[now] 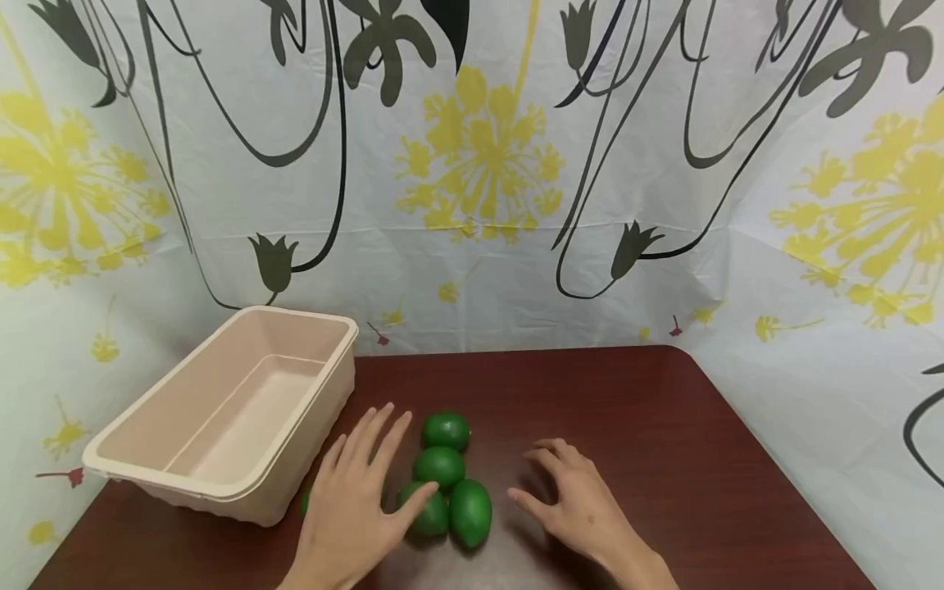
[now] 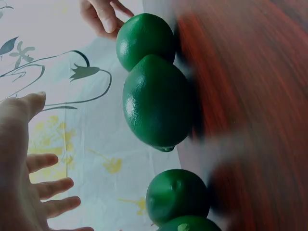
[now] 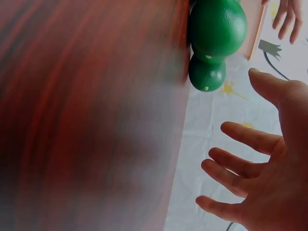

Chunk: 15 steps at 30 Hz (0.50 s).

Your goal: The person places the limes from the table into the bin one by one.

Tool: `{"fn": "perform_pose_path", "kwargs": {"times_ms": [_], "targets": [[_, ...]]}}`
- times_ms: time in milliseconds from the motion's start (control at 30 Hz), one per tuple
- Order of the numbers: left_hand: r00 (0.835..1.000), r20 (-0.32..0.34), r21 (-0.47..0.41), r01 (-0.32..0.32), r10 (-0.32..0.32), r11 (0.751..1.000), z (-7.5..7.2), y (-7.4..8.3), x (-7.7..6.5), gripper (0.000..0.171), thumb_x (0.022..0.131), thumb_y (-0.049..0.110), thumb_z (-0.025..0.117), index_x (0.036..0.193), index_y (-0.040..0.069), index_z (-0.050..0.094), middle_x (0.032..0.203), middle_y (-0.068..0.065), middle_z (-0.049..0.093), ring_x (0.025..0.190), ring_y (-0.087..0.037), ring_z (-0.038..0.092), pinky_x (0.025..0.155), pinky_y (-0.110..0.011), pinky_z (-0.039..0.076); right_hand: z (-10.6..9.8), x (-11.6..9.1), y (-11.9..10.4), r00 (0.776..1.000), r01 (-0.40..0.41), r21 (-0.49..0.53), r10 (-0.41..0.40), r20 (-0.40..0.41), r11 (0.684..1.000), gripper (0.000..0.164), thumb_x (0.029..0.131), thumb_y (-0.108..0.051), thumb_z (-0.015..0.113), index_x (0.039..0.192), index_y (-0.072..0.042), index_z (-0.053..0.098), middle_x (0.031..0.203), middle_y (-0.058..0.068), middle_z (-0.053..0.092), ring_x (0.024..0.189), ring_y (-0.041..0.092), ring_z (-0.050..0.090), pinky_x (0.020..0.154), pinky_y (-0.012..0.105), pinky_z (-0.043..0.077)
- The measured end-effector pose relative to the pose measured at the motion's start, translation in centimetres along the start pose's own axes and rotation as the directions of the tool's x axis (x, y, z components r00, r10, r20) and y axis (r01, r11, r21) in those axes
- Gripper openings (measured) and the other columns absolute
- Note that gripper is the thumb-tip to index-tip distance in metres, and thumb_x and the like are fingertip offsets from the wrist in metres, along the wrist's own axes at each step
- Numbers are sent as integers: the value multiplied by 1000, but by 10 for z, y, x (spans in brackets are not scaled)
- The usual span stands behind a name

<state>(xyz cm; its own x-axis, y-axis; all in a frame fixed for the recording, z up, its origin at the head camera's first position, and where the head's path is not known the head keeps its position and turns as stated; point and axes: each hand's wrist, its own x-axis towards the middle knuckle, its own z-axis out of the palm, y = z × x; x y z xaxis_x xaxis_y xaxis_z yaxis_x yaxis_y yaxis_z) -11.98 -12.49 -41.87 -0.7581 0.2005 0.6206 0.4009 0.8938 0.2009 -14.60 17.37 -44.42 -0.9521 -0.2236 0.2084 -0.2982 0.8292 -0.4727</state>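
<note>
Several glossy green limes lie close together on the table in the head view, among them a far lime, a middle lime and a near right lime. My left hand is spread just left of them, fingers straight, partly covering a near left lime. Another bit of green peeps out beyond that hand's left side. To the right of the limes, apart from them, my right hand hovers with loosely bent fingers and nothing in it. The right wrist view shows a gap between that hand and the limes.
A beige plastic tub with nothing in it stands at the table's left. The dark red-brown table has a rounded far right corner. A white cloth with yellow and grey flower prints hangs behind and at both sides.
</note>
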Motion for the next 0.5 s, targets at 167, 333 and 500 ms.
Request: {"fn": "perform_pose_path", "kwargs": {"times_ms": [167,333,500], "targets": [[992,-123,-49,-33,27,998,-8,-5,3,73,91,55,72,151,18,55,152,-9,58,138,-31,57,103,-55,51,3,1,-5,998,-25,53,22,53,998,44,89,-50,78,123,-23,72,127,-10,64,122,22,62,103,53,50],[987,-162,-82,-16,3,997,-17,-12,4,65,96,52,65,148,14,58,149,-9,60,136,-32,58,105,-52,48,6,0,-8,998,-4,71,-1,69,997,44,90,-56,74,120,-24,72,120,-14,63,116,16,63,95,46,55],[985,-167,-106,14,-32,994,-23,-20,1,63,92,43,70,148,14,59,148,-9,61,133,-32,60,107,-49,44,8,-3,-12,994,25,102,-35,102,994,55,91,-69,63,121,-24,71,115,-14,62,111,10,64,90,38,57]]}}
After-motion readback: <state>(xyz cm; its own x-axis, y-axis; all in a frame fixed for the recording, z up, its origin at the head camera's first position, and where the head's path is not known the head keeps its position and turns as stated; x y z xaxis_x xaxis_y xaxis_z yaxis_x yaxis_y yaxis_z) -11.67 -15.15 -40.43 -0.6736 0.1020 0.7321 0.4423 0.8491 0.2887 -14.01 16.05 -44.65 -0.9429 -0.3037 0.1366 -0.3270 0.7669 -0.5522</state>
